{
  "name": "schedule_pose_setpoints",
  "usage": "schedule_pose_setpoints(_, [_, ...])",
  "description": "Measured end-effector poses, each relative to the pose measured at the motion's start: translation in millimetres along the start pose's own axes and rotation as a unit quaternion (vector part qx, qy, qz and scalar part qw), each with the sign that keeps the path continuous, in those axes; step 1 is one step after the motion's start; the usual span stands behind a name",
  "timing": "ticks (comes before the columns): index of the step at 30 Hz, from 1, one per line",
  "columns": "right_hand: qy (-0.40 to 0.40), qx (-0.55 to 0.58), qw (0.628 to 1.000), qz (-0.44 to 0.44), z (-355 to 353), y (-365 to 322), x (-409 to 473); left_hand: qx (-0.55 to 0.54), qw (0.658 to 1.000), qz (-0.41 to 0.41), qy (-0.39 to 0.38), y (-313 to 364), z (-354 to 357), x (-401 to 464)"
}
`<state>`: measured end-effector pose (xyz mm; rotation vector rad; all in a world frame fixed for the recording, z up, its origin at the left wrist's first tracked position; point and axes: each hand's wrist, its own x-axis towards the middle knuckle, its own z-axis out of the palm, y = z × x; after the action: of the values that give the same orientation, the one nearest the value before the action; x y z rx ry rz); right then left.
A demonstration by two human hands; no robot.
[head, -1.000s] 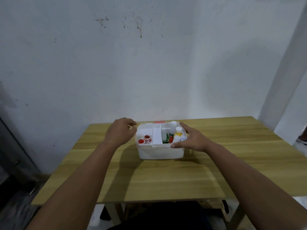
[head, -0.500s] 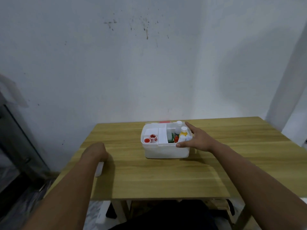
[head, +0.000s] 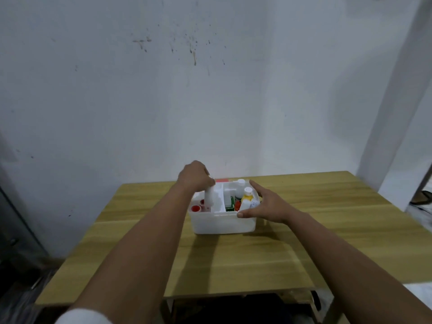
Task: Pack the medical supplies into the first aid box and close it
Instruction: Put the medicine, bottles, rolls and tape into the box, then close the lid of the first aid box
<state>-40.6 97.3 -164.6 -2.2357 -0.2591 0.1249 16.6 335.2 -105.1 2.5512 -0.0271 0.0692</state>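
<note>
A white first aid box (head: 222,222) stands open in the middle of the wooden table (head: 233,258). My left hand (head: 195,176) is shut on a white tube-like item (head: 208,198), holding it upright over the box's left compartment, beside red-capped containers (head: 196,208). My right hand (head: 264,203) rests spread on the box's right rim, thumb on the front edge. A yellow bottle with a white cap (head: 247,195), a white bottle (head: 240,183) and a green pack (head: 230,204) fill the right compartment. A red part (head: 221,180) shows behind the box.
The table stands against a white wall (head: 210,90). A dark cabinet (head: 14,230) is at the left, and a white pillar (head: 397,113) rises at the right. Floor and a sandal (head: 420,198) show past the table's right edge.
My left hand went to the table's left edge, picked up a white item there, and has come back over the box with it. My right hand stayed on the box's right side.
</note>
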Motion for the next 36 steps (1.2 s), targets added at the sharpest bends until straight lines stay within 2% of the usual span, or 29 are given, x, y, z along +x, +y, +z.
schedule_pose_setpoints(4, [-0.003,0.003,1.000,-0.003,-1,2,0,0.084,0.996,0.006,-0.005,3,29,2])
schedule_pose_setpoints(8, [-0.009,0.006,1.000,0.000,-3,9,5,0.114,0.993,0.021,0.018,-2,38,4])
schedule_pose_setpoints(13, [-0.009,-0.001,1.000,0.008,-4,19,12,0.134,0.991,0.025,0.010,-6,36,10])
schedule_pose_setpoints(17, [0.045,0.033,0.998,0.020,-6,24,23,0.078,0.994,0.017,0.071,-19,26,19])
schedule_pose_setpoints(22, [0.093,0.183,0.975,0.087,-6,26,42,0.001,0.992,-0.057,0.109,-55,26,38])
schedule_pose_setpoints(25, [0.105,0.235,0.955,0.149,-4,31,58,-0.121,0.980,-0.133,0.087,-81,35,53])
schedule_pose_setpoints(27, [0.108,0.265,0.942,0.177,-3,36,69,-0.230,0.951,-0.202,0.043,-91,41,59])
schedule_pose_setpoints(29, [0.124,0.290,0.928,0.196,-2,44,85,-0.293,0.923,-0.249,-0.016,-98,48,64])
schedule_pose_setpoints(33, [0.144,0.271,0.927,0.214,0,55,116,-0.371,0.890,-0.261,-0.049,-107,58,84])
schedule_pose_setpoints(36, [0.134,0.275,0.925,0.227,3,61,136,-0.373,0.889,-0.259,-0.052,-111,61,104])
